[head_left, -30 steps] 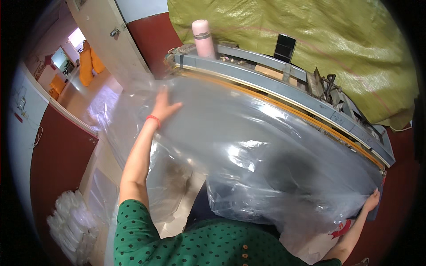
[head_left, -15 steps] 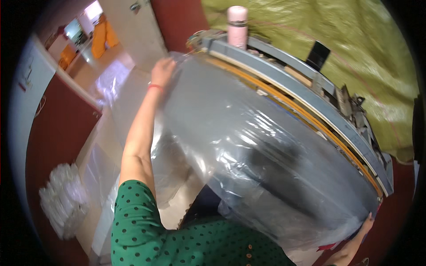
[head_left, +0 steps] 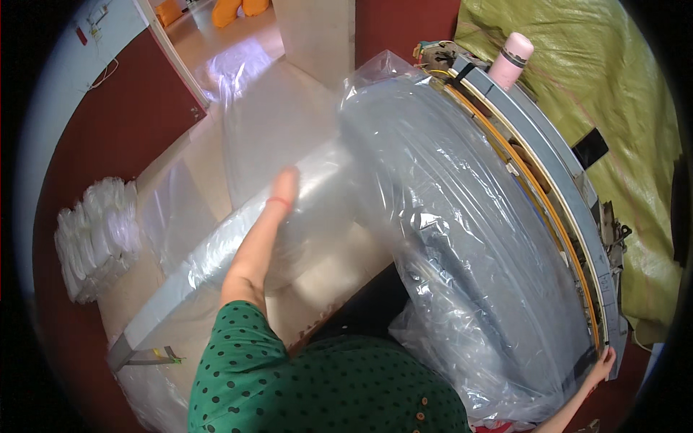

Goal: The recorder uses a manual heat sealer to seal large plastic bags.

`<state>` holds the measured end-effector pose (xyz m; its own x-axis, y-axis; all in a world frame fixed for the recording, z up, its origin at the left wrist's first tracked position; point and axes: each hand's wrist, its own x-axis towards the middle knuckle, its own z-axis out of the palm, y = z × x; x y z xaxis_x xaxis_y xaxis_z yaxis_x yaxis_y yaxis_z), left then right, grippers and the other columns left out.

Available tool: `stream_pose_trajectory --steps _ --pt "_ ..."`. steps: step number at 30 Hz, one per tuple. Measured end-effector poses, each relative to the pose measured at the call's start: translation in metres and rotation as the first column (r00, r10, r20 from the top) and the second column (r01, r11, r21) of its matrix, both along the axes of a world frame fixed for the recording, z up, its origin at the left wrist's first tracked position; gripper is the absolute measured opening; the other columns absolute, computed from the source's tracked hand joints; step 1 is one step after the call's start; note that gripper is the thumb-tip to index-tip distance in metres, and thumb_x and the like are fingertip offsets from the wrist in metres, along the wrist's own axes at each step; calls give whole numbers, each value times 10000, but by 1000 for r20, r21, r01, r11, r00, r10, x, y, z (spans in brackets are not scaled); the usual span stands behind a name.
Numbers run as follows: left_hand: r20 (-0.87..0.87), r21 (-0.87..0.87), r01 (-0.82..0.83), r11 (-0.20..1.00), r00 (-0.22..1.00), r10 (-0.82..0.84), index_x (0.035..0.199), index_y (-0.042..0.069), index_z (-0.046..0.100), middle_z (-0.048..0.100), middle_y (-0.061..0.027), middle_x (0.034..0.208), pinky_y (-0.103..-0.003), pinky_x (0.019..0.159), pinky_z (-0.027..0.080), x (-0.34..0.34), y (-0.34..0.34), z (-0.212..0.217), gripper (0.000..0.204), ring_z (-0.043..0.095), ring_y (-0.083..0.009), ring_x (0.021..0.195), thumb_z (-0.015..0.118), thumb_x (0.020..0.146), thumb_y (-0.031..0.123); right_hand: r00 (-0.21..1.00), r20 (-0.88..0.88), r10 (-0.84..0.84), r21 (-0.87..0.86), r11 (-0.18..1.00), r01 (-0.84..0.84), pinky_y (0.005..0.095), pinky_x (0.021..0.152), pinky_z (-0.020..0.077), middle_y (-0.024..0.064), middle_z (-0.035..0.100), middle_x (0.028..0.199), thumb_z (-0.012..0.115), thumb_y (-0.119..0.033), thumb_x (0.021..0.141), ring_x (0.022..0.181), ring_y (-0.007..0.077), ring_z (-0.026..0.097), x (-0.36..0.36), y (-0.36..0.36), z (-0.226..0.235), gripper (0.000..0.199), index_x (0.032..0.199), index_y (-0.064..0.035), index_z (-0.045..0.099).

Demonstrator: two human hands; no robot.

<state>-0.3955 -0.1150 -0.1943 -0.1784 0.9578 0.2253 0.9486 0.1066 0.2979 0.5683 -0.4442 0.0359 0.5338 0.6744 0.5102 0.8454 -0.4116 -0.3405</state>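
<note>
A large clear plastic sheet lies across a grey surface along the long sealing machine, its near part crumpled beside my body. My left hand, a red band at its wrist, is over a long plastic-wrapped roll or bar, left of the sheet. Motion smears its fingers, so their grip cannot be made out. At the right end of the machine, my right hand has its fingers closed at the sheet's corner; part of that hand is hidden.
A pink bottle and a dark phone rest along the machine's far side. Yellow-green tarpaulin hangs or lies behind. Bundled clear plastic is on the floor at left. Beyond stands an open door.
My left hand has let go of the sheet's far left corner and come down toward me. My right hand stays at the machine's right end. The view has turned left.
</note>
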Motion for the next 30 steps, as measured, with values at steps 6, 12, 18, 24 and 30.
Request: stream_pose_trajectory --steps 6,12,18,24,30 --pt "323 377 -184 908 945 58 777 5 513 547 -121 784 -303 667 427 -30 -34 83 31 543 -239 738 486 782 22 931 -60 360 122 928 -351 252 774 407 61 564 905 536 -141 851 843 149 517 -138 120 25 197 973 13 542" --pt "419 601 149 785 778 -468 805 21 469 495 -54 793 -241 676 394 54 -73 219 32 483 -144 754 463 802 -10 526 -385 758 151 614 -775 216 651 410 37 550 798 574 -29 756 747 108 522 -424 220 57 83 839 -18 572" --pt "60 598 709 375 426 -903 803 26 483 526 -119 782 -306 620 445 171 -115 311 86 532 -249 703 540 755 -16 -278 -671 687 436 62 -898 265 752 452 71 470 1184 684 -107 666 931 145 512 -608 215 70 603 1214 -67 436" --pt "264 740 325 588 664 -700 869 24 467 549 -73 779 -241 569 419 145 -118 347 63 503 -132 644 495 814 30 -306 -785 539 189 -263 -946 262 660 449 11 612 755 663 -170 726 672 132 555 -598 169 58 242 930 -59 596" --pt "387 245 905 348 238 -891 1072 24 479 591 -67 805 -303 647 452 136 -109 275 428 571 -175 707 641 751 256 -180 -555 812 305 -2 -952 240 411 388 74 573 541 631 -96 695 427 142 524 -504 157 124 94 672 -5 619"
